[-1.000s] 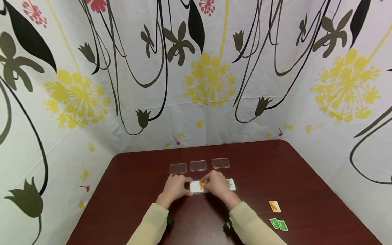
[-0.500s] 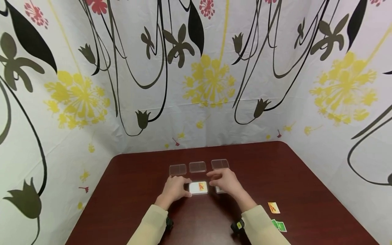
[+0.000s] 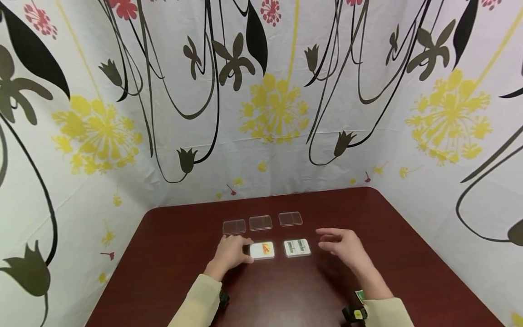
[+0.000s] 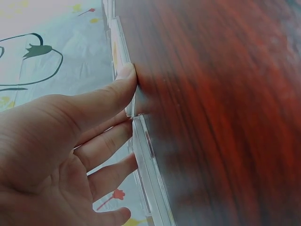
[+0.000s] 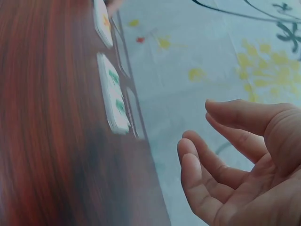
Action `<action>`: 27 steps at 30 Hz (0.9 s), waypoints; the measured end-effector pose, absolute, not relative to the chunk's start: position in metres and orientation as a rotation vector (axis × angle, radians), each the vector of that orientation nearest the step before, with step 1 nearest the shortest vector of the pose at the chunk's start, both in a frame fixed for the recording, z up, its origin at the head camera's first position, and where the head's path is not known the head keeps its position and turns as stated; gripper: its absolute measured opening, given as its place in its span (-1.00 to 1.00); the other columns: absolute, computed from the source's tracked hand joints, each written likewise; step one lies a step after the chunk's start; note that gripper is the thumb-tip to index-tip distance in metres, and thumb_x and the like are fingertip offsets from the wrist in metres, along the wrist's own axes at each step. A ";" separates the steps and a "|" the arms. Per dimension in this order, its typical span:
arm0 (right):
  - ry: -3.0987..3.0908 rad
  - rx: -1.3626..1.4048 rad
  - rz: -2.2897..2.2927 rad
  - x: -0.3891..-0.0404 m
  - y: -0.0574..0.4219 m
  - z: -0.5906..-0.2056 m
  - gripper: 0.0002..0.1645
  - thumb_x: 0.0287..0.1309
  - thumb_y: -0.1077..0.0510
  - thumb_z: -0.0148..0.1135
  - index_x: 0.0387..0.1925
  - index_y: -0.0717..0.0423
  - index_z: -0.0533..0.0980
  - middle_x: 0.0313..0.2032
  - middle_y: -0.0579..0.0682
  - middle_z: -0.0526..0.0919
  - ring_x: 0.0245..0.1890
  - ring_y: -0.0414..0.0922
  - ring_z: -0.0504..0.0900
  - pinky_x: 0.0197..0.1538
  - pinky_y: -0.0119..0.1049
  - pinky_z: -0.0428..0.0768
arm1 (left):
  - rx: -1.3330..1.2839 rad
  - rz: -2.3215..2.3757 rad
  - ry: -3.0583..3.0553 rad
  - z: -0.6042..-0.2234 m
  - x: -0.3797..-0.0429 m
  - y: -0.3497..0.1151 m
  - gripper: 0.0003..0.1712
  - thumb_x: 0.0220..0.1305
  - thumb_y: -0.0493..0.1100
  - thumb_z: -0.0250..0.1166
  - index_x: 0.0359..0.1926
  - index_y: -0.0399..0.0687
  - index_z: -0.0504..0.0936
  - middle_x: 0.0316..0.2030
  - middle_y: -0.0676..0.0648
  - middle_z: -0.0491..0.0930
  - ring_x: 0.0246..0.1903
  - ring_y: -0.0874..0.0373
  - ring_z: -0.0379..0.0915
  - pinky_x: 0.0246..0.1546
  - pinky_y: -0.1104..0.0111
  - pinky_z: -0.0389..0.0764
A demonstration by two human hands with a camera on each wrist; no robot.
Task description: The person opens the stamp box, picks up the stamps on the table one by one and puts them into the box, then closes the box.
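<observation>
White case (image 3: 256, 251) is lying flat on the dark red table (image 3: 278, 295), near the middle of 3 clear lids (image 3: 260, 222), and is bearing 1 orange card (image 3: 268, 250) toward its right side. Working from afar, I am seeing the left hand (image 3: 230, 252) holding the case's left end, thumb at the near edge and fingers at the far edge; a neighbouring case (image 4: 151, 179) is showing just beside its lower fingers in the left wrist view. The right hand (image 3: 346, 249) is hovering with an empty grasp, thumb and fingers moderately apart and loosely bent, to the right of a case with 2 green pictures (image 3: 296, 254). I am judging the step in hand to be filling the white case's bare left side with another small card. For that, I am favouring a light left grip, so the case is not sliding. I am wanting the right fingertips pinching the card by its edges, then lowering it flat and square without nudging the orange card. A green card (image 3: 360, 296) is partly showing beside the right sleeve (image 3: 386, 312), and I am watching that it is not being brushed aside.
</observation>
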State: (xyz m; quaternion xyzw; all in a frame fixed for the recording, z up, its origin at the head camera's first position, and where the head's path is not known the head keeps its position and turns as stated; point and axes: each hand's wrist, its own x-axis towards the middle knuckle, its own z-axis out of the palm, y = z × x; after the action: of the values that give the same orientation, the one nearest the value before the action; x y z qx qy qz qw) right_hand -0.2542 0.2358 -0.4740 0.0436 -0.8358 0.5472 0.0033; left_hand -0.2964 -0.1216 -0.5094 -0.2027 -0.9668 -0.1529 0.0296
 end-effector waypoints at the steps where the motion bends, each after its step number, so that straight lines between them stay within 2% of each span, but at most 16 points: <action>1: -2.623 0.125 1.721 -0.250 0.242 -0.472 -0.51 0.18 0.16 0.46 0.17 0.01 0.64 0.03 0.17 0.68 -0.09 -0.05 0.70 -0.08 0.01 0.66 | -0.623 -0.474 -2.983 -0.510 -0.297 -0.121 -0.45 0.04 0.10 0.59 0.08 0.11 0.75 -0.09 0.03 0.73 -0.13 -0.02 0.60 0.10 -0.13 0.43; 5: -2.641 0.034 1.733 -0.235 0.266 -0.470 -0.46 0.20 0.12 0.45 0.23 0.03 0.60 0.09 0.20 0.64 -0.04 -0.04 0.69 -0.01 0.03 0.64 | -0.626 -0.484 -2.993 -0.512 -0.296 -0.120 -0.46 0.05 0.10 0.58 0.08 0.10 0.75 -0.10 0.04 0.73 -0.15 0.00 0.60 0.10 -0.13 0.42; 11: -2.679 -0.084 1.688 -0.217 0.298 -0.477 -0.40 0.21 0.09 0.44 0.28 0.08 0.55 0.15 0.26 0.60 -0.06 -0.03 0.71 -0.02 0.03 0.64 | -0.646 -0.473 -2.985 -0.510 -0.294 -0.119 -0.44 0.03 0.10 0.59 0.07 0.08 0.75 -0.12 0.02 0.73 -0.18 0.01 0.60 0.06 -0.13 0.44; 20: -2.854 -0.179 1.382 -0.204 0.322 -0.492 -0.37 0.10 0.11 0.51 0.23 0.12 0.59 -0.02 0.21 0.70 -0.16 0.01 0.67 -0.30 -0.17 0.61 | -0.630 -0.482 -2.983 -0.508 -0.294 -0.121 -0.43 0.04 0.08 0.59 0.10 0.06 0.74 -0.11 0.01 0.73 -0.20 0.02 0.60 0.10 -0.16 0.41; 27: -2.914 -0.221 1.213 -0.203 0.329 -0.506 -0.33 -0.05 0.08 0.60 0.17 0.10 0.63 -0.16 0.09 0.72 -0.09 0.12 0.65 -0.16 -0.01 0.61 | -0.626 -0.472 -2.993 -0.508 -0.296 -0.120 -0.42 0.04 0.08 0.59 0.11 0.07 0.74 -0.10 0.01 0.73 -0.19 0.02 0.59 0.11 -0.16 0.41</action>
State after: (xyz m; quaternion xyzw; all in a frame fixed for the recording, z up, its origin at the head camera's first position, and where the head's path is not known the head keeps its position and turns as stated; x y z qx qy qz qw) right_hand -0.2030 0.3292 -0.5064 -0.0700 -0.9209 0.3834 -0.0112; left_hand -0.2957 -0.1199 -0.5082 -0.2022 -0.9671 -0.1526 0.0238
